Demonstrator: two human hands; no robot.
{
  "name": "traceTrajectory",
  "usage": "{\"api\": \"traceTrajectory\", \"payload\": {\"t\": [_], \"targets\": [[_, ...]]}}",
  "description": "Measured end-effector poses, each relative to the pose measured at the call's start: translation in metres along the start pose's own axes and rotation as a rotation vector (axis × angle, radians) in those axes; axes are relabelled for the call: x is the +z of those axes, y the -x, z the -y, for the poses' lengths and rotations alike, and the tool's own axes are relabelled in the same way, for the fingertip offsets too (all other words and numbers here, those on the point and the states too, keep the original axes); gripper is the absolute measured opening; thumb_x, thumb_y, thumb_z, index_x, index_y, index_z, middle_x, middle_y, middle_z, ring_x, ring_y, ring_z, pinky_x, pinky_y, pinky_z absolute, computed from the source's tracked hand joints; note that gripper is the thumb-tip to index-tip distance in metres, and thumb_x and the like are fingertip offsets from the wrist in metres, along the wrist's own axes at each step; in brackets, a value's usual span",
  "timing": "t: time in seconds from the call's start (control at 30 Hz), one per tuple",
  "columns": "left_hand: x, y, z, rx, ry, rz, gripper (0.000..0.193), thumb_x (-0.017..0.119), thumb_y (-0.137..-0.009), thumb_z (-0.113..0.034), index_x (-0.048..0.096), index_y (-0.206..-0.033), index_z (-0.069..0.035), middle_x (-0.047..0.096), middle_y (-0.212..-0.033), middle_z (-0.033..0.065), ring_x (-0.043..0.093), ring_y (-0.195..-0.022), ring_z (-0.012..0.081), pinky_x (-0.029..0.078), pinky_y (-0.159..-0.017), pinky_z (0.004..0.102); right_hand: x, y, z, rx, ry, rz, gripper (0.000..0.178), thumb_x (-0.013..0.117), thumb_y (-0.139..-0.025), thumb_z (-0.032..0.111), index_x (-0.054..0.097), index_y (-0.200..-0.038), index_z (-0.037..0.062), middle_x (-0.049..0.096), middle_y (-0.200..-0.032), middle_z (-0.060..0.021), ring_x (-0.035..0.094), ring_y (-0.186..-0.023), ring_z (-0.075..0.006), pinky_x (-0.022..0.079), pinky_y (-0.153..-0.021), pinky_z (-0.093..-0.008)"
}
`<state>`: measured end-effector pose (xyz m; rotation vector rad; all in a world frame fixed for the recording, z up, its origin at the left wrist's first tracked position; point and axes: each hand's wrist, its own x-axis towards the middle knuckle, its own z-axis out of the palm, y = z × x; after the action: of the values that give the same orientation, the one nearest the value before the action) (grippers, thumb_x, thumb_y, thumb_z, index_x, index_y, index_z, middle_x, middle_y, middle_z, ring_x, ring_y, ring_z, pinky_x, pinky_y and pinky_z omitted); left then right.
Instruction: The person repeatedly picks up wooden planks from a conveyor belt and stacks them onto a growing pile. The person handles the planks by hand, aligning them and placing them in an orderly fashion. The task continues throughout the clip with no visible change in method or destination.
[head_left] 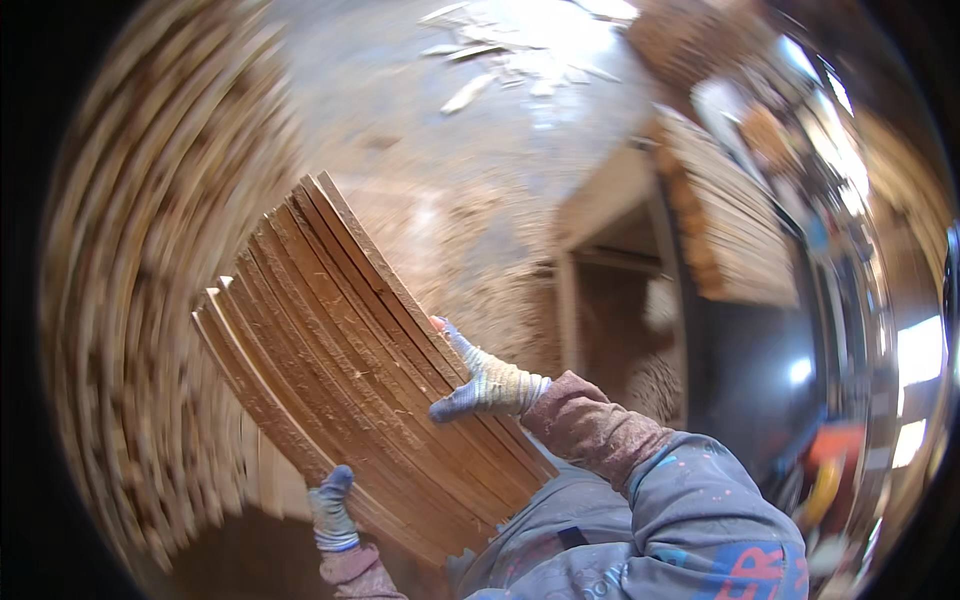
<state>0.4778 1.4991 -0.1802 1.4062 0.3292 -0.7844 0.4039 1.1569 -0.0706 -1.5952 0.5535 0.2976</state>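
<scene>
A thick bundle of brown wooden boards [350, 370], set face to face with their edges upward, lies across the front of my body. My left hand [334, 508], in a pale knitted glove, grips the bundle's near left side, its thumb on the outermost board. On the opposite side my right hand [485, 382], gloved too, clasps the boards with the thumb over their edges and a fingertip showing past the far side. The fingers under and behind the bundle are hidden. Board ends sit unevenly at the far end.
Tall stacks of boards [150, 300] rise along the left. At right stands a machine table with a dark top [745, 350] and another row of boards [730, 215] on it. Sawdust [510, 310] covers the floor, and pale wood scraps [500, 60] lie farther off.
</scene>
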Motion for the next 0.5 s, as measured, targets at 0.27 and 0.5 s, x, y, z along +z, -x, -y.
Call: {"api": "traceTrajectory", "payload": {"t": [0.27, 0.5], "targets": [[0.409, 0.106, -0.261, 0.167, -0.474, 0.975, 0.083, 0.075, -0.080, 0.000, 0.035, -0.152, -0.003, 0.061, -0.131, 0.0126, 0.063, -0.114, 0.0231, 0.053, -0.095, 0.0344, -0.178, 0.298, 0.049, -0.364, -0.513, -0.914, 0.087, 0.088, -0.074, 0.009, 0.043, -0.148, 0.0039, 0.061, -0.129, -0.0062, 0.060, -0.113, -0.0171, 0.053, -0.093, -0.0333], [0.699, 0.229, -0.141, 0.160, -0.674, 1.764, 0.107, 0.092, -0.077, -0.024, 0.026, -0.158, 0.000, 0.053, -0.145, 0.0163, 0.051, -0.132, 0.0238, 0.042, -0.110, 0.0361, -0.180, 0.475, -0.049, -0.182, -0.923, -1.651, 0.060, 0.075, -0.089, 0.017, 0.052, -0.139, -0.0054, 0.065, -0.128, -0.0133, 0.065, -0.112, -0.0209, 0.053, -0.097, -0.0347]]}}
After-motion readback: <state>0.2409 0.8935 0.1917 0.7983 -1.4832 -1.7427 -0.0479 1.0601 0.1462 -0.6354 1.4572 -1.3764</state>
